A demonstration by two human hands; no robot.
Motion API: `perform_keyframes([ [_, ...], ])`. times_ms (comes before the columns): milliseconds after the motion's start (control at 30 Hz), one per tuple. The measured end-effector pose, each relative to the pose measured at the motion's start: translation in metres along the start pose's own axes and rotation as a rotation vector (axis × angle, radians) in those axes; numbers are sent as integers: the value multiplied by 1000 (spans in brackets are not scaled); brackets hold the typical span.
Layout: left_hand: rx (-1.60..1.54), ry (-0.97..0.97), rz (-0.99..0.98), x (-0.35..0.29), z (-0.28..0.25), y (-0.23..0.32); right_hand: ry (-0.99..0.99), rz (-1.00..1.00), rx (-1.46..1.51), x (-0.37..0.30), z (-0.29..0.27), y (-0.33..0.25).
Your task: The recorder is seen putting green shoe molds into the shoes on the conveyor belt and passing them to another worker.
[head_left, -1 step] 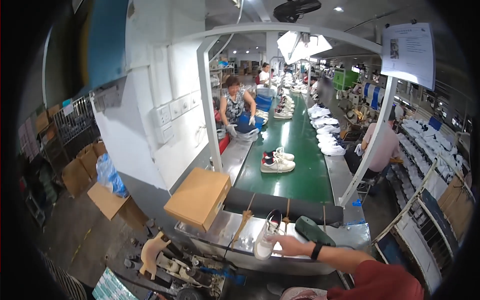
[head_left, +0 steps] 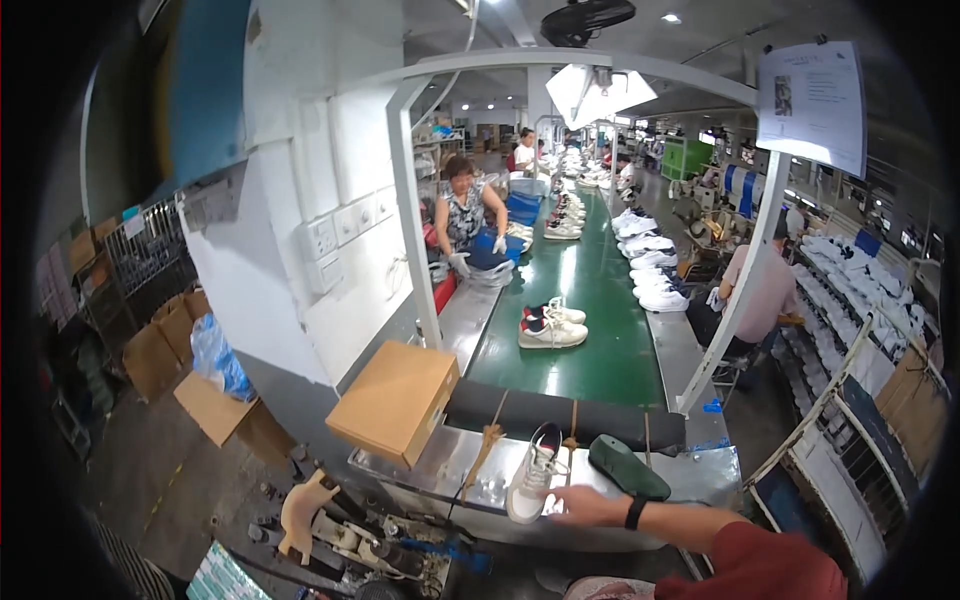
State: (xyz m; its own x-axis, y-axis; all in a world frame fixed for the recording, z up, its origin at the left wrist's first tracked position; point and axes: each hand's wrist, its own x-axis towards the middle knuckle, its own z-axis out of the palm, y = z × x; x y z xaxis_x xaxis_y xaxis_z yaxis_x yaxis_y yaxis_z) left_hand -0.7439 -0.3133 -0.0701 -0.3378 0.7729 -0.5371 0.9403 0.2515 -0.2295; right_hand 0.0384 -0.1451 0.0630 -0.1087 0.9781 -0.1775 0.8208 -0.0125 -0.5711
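A single pale grey-and-white lace-up sneaker (head_left: 533, 478), dark inside its collar, lies on the metal ledge at the near end of the conveyor, toe toward me. My right hand (head_left: 590, 505) reaches in from the right beside its toe, fingers stretched toward it and nothing held in them. Whether the fingertips still touch the shoe is hard to see. Right of the shoe, close above my hand, rests a dark green sole-shaped piece (head_left: 628, 467). A black band (head_left: 635, 512) circles my right wrist below a red sleeve. My left hand is out of view.
A cardboard box (head_left: 393, 402) sits left of the ledge. Behind runs a black roller (head_left: 560, 407) and the green belt (head_left: 600, 360) carrying a pair of white sneakers (head_left: 553, 326). Machinery (head_left: 390, 555) stands lower left. A gloved co-worker (head_left: 470, 215) handles a blue bin.
My right hand has drawn slightly right and down, off the sneaker's toe. The sneaker stays on the ledge. The whole view has shifted a little.
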Motion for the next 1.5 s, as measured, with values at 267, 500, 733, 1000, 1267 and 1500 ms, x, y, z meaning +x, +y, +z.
perform_keyframes([
  [267,-57,-41,358,-71,-37,162,-597,400,676,-44,130,59],
  [500,-156,509,922,-159,-210,379,-1014,269,1596,-16,111,-16],
  [733,-372,823,692,-170,-226,455,-551,-21,1437,51,40,-72],
  [1000,-901,964,467,-101,-217,448,3,-570,591,111,48,-174],
  [1267,-1323,842,342,-62,-209,429,61,-560,-130,115,51,-266],
  [1500,-1687,640,338,-40,-194,436,39,-673,-164,120,52,-294],
])
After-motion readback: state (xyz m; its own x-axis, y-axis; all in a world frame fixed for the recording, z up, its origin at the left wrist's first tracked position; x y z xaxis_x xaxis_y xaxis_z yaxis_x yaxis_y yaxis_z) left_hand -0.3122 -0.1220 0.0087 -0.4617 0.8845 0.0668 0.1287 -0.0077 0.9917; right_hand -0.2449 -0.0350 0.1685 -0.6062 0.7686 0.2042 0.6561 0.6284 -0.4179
